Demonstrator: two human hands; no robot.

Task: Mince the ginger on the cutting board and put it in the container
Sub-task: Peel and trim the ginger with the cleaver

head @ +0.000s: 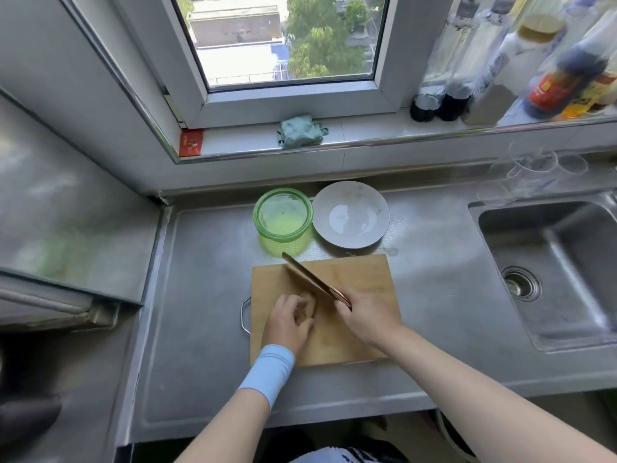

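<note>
A wooden cutting board lies on the steel counter in front of me. My left hand holds a pale piece of ginger down on the board with curled fingers. My right hand grips the handle of a cleaver, whose blade points up and left, right beside the ginger. A green see-through container stands just behind the board on the left. Most of the ginger is hidden by my left fingers.
A grey plate sits next to the container. The sink is at the right. Bottles line the windowsill, with a folded green cloth on it. Glasses stand behind the sink.
</note>
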